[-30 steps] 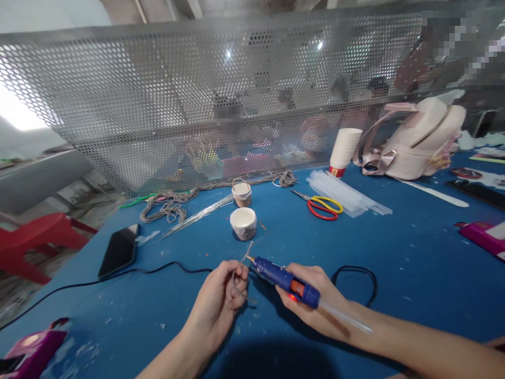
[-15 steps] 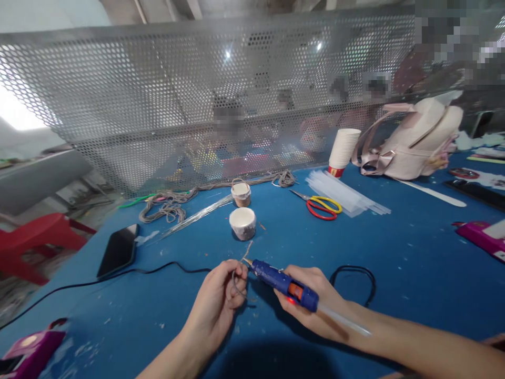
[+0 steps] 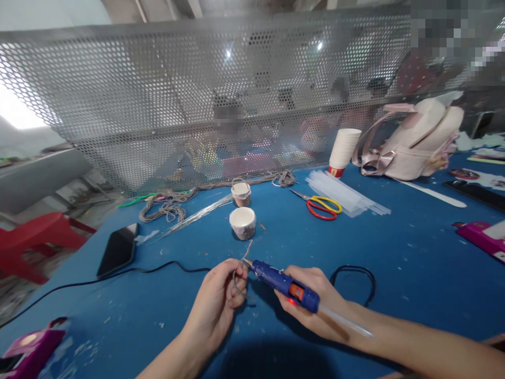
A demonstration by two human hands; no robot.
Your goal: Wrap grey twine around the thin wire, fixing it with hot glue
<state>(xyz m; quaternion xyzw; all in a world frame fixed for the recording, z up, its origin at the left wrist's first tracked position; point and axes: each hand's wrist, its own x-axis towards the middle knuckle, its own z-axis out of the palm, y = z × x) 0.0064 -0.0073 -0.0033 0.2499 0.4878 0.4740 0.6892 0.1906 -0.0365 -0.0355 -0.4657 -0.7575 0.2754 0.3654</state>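
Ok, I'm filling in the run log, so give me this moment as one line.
left hand: holds cord | right hand: holds glue gun, tip by cord | scissors: on table, unheld | phone: on table, left

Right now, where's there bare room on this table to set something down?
A wide, mostly bare patch lies between the scissors, the cord loop and the rightmost purple box. Another sits left of your left hand, nearer you than the long cord. Crowded toward the back: string, tubs, paper cups, backpack.

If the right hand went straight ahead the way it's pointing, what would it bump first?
Most likely the cord pinched in the left hand. The tip of the right hand's glue gun points there, though I can't tell whether they already touch.
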